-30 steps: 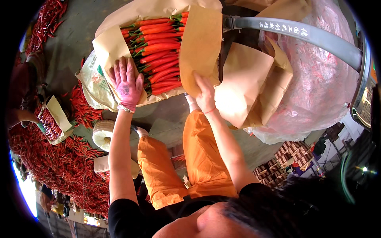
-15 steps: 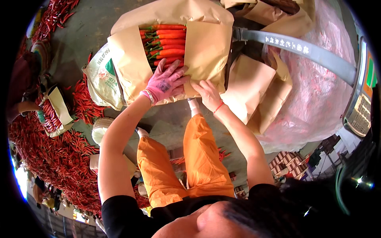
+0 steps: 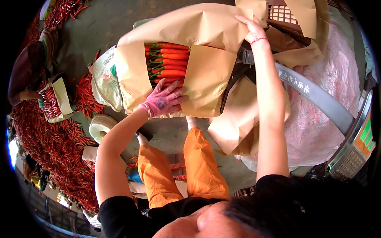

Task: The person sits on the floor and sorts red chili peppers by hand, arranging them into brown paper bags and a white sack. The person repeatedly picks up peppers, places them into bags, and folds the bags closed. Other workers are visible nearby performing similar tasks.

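Head view: upper centre, chilies are lying in paper; the left hand is resting over them, fingers slightly spread; the right hand, upper right, is touching the paper, its grip unclear

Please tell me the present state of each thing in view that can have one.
Packed peppers: lined up, partly covered.
Left flap: folded inward.
Right flap: folded inward.
Far flap: not folded over the packed peppers.
Left hand: gloved, fingers spread at the packed peppers' near edge.
Right hand: bare, at the far flap's right end.
Loose peppers: heaped.
Plastic: crumpled.
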The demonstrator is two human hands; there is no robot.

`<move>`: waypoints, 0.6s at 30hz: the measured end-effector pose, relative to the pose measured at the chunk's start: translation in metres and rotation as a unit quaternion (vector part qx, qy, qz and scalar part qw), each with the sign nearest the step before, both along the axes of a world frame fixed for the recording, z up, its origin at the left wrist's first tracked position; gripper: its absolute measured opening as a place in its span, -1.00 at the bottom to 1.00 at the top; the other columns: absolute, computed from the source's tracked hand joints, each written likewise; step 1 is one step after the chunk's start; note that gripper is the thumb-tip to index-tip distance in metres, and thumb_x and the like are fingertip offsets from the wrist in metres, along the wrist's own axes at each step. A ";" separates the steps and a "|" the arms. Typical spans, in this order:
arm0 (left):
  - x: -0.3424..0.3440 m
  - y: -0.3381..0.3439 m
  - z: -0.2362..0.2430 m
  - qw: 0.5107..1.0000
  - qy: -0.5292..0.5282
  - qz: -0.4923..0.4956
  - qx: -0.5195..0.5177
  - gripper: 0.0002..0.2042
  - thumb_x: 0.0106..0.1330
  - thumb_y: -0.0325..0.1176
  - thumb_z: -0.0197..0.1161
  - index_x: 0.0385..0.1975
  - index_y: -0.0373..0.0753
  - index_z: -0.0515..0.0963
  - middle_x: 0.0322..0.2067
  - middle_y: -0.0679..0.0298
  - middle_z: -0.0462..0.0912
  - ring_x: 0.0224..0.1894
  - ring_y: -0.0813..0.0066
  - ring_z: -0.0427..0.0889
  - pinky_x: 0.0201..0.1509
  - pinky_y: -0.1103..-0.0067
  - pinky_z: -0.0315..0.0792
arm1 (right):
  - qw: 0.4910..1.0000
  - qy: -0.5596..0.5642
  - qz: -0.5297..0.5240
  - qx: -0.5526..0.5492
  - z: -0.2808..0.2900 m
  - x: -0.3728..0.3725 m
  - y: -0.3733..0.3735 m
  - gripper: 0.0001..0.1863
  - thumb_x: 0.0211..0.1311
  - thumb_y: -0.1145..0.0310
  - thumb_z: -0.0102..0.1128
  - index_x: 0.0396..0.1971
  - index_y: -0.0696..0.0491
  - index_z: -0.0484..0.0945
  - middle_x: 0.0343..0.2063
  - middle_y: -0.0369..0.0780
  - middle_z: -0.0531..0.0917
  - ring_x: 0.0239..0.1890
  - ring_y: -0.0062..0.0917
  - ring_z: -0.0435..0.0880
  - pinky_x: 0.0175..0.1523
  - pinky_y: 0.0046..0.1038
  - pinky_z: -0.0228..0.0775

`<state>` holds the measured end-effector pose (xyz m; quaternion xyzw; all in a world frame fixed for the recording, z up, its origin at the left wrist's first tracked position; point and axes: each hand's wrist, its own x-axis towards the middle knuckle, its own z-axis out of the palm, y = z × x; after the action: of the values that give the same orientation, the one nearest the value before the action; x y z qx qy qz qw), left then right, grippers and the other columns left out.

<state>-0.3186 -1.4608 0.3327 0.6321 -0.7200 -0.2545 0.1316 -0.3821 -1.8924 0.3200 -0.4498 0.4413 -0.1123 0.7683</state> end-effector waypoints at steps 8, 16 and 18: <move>0.000 0.003 0.000 1.000 0.016 0.009 -0.022 -0.49 0.09 0.00 0.25 0.12 0.24 0.46 0.31 0.45 0.28 0.39 0.18 0.13 0.38 -0.04 -0.10 | 0.878 0.050 0.386 -0.278 0.116 -0.123 0.132 -0.76 -0.06 0.68 0.19 -0.33 0.14 0.63 -0.40 -0.25 0.68 -0.26 -0.47 0.65 -0.16 -0.46 0.51; 0.006 -0.002 0.001 0.994 0.072 0.012 -0.083 -0.58 0.13 -0.04 0.29 0.00 0.02 0.55 0.21 0.33 0.39 0.37 0.21 0.17 0.38 -0.01 -0.03 | 0.741 0.085 0.571 -0.343 0.026 -0.134 0.190 -0.62 -0.19 0.59 0.16 -0.23 0.16 0.62 -0.24 0.01 0.63 -0.02 -0.15 0.56 0.10 -0.26 0.42; 0.009 0.001 0.002 0.992 0.077 0.015 -0.094 -0.55 0.11 0.01 0.29 0.01 0.06 0.54 0.19 0.34 0.40 0.36 0.23 0.19 0.37 -0.02 -0.02 | 0.831 0.087 0.516 -0.191 0.064 -0.100 0.174 -0.44 0.02 0.39 0.30 0.08 0.23 0.48 0.08 -0.02 0.54 0.16 -0.33 0.50 0.27 -0.38 0.30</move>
<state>-0.3096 -1.4593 0.3342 0.6064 -0.7187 -0.2314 0.2495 -0.4818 -1.7183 0.3835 -0.7576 0.1799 0.2582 0.5718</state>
